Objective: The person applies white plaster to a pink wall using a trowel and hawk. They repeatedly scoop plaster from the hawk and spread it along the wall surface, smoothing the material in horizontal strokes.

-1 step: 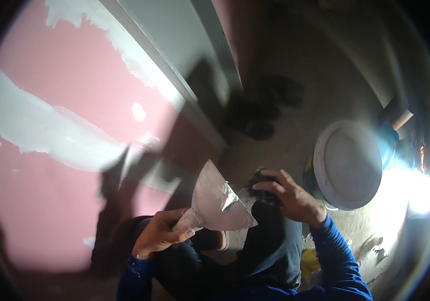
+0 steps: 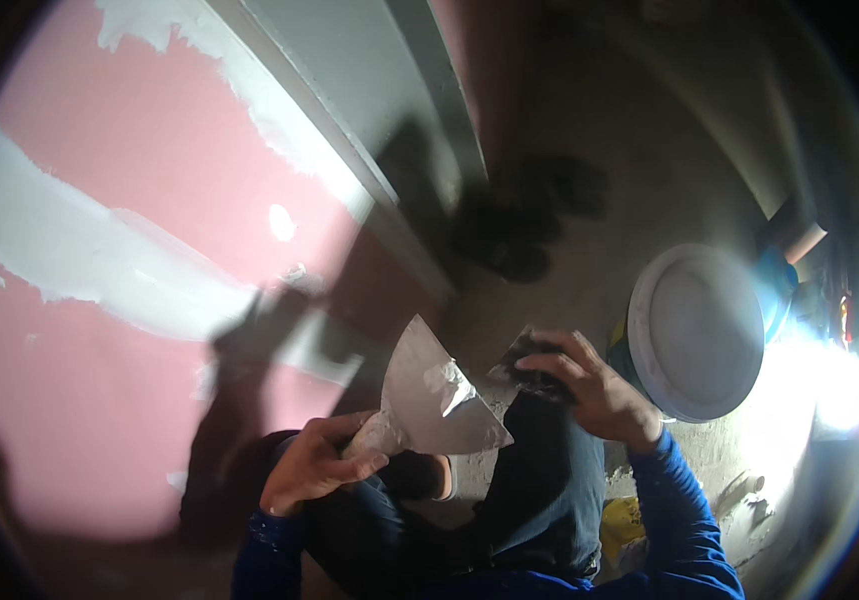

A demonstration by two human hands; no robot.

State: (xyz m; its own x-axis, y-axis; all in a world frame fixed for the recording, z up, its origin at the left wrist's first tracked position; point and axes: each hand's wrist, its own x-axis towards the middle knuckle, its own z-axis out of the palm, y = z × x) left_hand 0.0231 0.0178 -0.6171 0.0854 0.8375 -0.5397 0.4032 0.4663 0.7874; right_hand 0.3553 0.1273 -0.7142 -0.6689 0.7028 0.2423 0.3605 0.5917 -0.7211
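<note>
Left hand (image 2: 317,462) clenched round wide putty knife (image 2: 439,395), blade fanning up-right. Right hand (image 2: 589,390) curled beside its tip, gripping something dark. Blade grey, smeared white.

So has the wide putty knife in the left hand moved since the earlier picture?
No. The wide putty knife in the left hand sits at the same spot relative to the round white bucket lid, its blade tip equally far from it.

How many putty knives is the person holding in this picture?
2: a wide putty knife in the left hand, and a smaller putty knife, mostly hidden, under the right hand.
</note>
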